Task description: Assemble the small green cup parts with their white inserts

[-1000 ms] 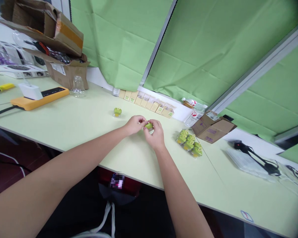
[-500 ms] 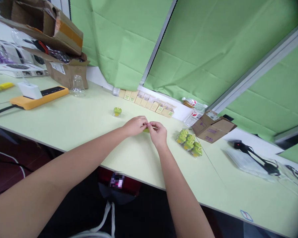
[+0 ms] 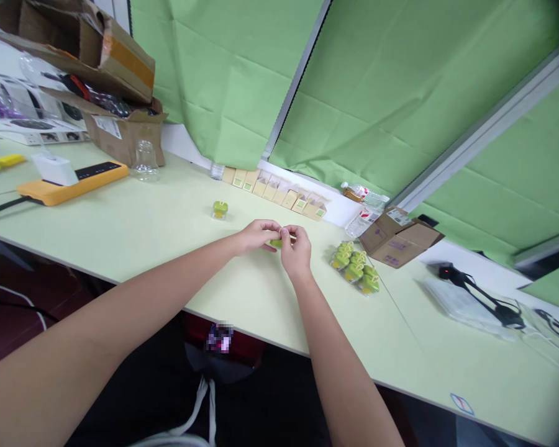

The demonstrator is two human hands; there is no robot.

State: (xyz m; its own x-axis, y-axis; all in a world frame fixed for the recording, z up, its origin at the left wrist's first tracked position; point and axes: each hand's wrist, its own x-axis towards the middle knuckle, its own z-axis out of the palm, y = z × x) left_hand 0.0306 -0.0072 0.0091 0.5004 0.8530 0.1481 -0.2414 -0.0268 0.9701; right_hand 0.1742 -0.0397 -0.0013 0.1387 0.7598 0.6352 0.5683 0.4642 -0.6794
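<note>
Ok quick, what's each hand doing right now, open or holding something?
Left hand: closed, holding the small green item in its fingers.
Right hand: closed, pinching at the same item; exactly which part can't be told.

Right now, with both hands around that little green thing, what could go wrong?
The small green thing might slip: the grip of the left hand and right hand looks like a fingertip pinch and hides part of it. If the right hand swings outward, it might knock the green-lidded containers grouped on its right.
</note>
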